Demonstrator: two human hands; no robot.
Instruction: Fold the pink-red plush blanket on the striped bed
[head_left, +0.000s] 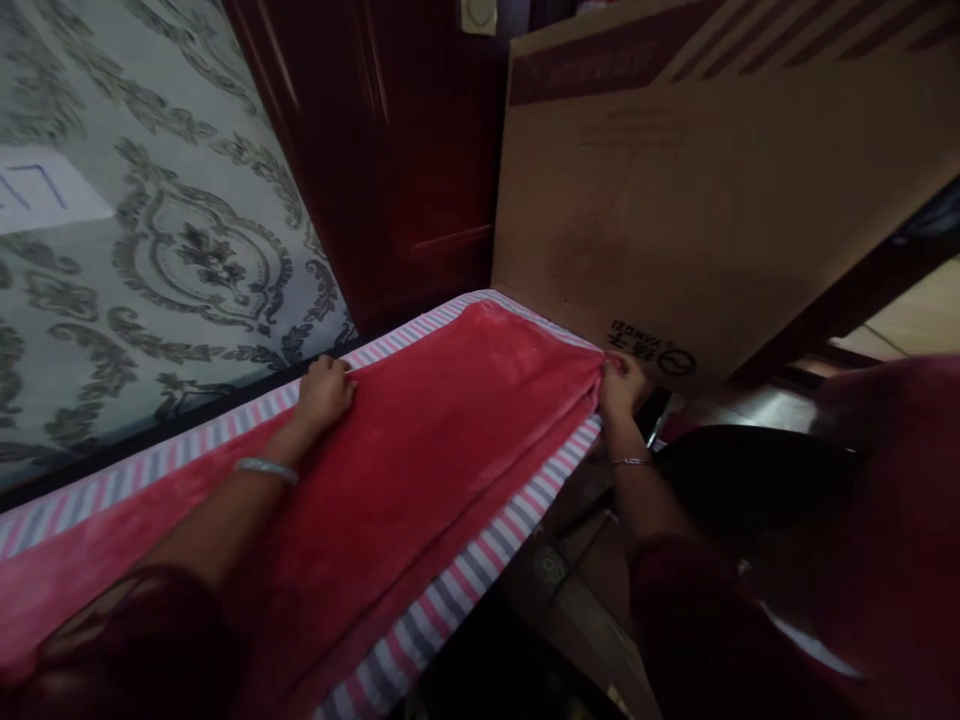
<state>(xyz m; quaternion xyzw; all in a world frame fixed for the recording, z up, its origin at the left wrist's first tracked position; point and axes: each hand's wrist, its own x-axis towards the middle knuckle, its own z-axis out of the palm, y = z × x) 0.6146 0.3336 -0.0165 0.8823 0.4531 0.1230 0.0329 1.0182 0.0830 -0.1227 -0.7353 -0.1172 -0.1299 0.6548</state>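
A red plush blanket (435, 440) lies spread over a mattress with a pink, white and grey striped sheet (465, 585). My left hand (324, 390) grips the blanket's far edge near the wall side. At the blanket's right corner, by the mattress edge, my right hand (621, 385) pinches the fabric. Both wrists wear thin bangles. The blanket is stretched flat between my two hands.
A large cardboard box (712, 200) leans at the foot of the bed, right behind my right hand. Patterned wallpaper (150, 230) covers the wall on the left. A dark red wooden door (405, 150) stands behind. More red cloth (900, 520) and a dark round object (750, 480) sit at right.
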